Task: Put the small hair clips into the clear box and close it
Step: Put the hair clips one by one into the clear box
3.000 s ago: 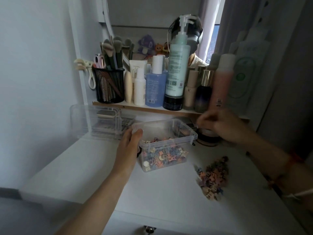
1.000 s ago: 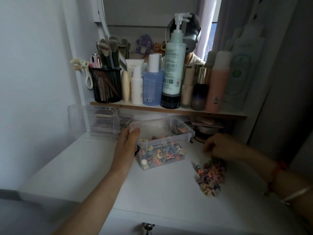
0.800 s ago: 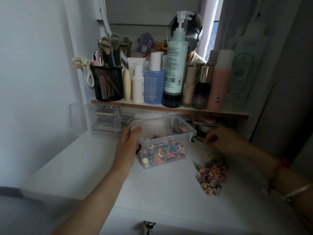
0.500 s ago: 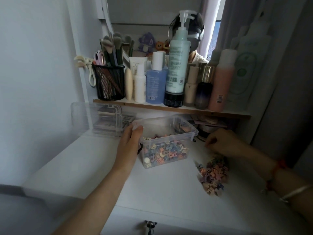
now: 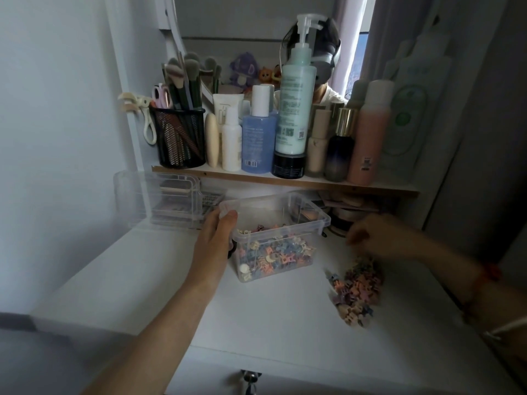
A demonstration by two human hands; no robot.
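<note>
The clear box [image 5: 313,214] stands open on the white desk [image 5: 273,315], with many small colourful hair clips [image 5: 275,253] lying in its bottom. My left hand [image 5: 216,239] grips the box's left end, thumb over the rim. A loose pile of small hair clips [image 5: 356,292] lies on the desk to the right of the box. My right hand [image 5: 376,238] hovers just above that pile, level with the box's right end. Its fingers are bunched shut in a pinch and blurred, so the clips in it hardly show. No lid is in sight.
A wooden shelf [image 5: 285,181] just behind the box carries bottles and a black mesh cup of brushes [image 5: 179,138]. A clear drawer organiser [image 5: 159,198] stands at the back left. Compacts and jars [image 5: 350,209] sit under the shelf. A drawer knob [image 5: 250,379] marks the front edge.
My right hand has lifted off the clip pile and moved up and left towards the box. My left hand and the box have stayed put.
</note>
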